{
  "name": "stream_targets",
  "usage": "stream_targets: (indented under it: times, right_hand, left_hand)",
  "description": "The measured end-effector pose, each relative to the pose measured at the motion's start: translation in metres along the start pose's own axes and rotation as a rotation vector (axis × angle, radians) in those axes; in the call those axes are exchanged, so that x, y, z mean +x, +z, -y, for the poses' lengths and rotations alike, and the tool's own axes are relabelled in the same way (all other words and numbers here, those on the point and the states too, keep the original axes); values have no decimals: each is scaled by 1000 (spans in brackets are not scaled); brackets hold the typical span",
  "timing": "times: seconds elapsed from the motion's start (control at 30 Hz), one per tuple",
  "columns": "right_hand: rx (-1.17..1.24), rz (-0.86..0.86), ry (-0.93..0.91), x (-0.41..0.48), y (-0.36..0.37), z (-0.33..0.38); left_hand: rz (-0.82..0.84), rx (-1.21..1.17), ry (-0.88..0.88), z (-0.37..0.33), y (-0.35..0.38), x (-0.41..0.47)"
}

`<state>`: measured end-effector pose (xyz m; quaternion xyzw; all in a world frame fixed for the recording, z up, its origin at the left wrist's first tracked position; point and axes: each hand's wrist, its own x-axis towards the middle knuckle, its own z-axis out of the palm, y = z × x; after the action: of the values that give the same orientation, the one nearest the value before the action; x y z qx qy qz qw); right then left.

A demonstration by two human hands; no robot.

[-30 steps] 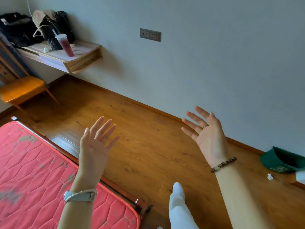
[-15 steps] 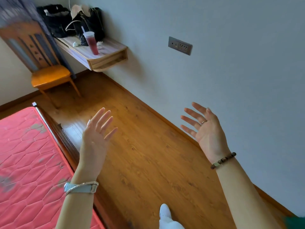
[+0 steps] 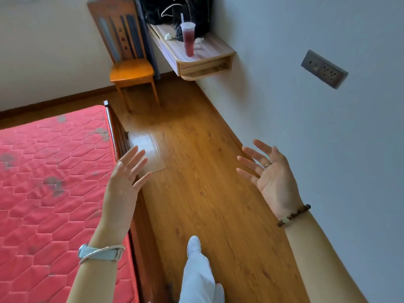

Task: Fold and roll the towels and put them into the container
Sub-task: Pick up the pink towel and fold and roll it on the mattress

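Basically nothing done yet imo: left hand (image 3: pixel 122 184) & right hand (image 3: pixel 271 173) both spread wide, holding nothing, no towels or container in view, just bare red mattress (image 3: pixel 50 189), wood floor (image 3: pixel 196 182), so all folding/rolling left.

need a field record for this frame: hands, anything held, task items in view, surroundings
left hand: open, fingers spread, holds nothing
right hand: open, palm showing, holds nothing
towels: none in view
container: none in view
mattress: red, quilted, bare, on the left
floor: wood, between bed and wall
chair: orange wood, at the far wall
shelf: wall-mounted, right of chair
cup: red drink, straw, upright on shelf
bags: dark, at the back of the shelf
socket: on the right wall
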<state>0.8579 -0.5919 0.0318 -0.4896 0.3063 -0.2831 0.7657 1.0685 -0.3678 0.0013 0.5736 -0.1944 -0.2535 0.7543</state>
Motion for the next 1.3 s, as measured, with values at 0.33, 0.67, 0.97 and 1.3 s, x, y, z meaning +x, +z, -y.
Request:
stream_targets:
  times: [0.33, 0.67, 0.97, 1.3]
  right_hand:
    - [-64, 180, -2, 136, 81, 17]
    - [-53, 300, 33, 257, 173, 35]
    - [4, 412, 150, 346, 229, 14]
    - [-26, 521, 210, 492, 291, 13]
  left_hand:
    - [-135, 39, 145, -38, -48, 110]
    - [-221, 91, 190, -72, -83, 204]
    - [-374, 94, 188, -73, -111, 255]
    - [-577, 45, 191, -58, -125, 372]
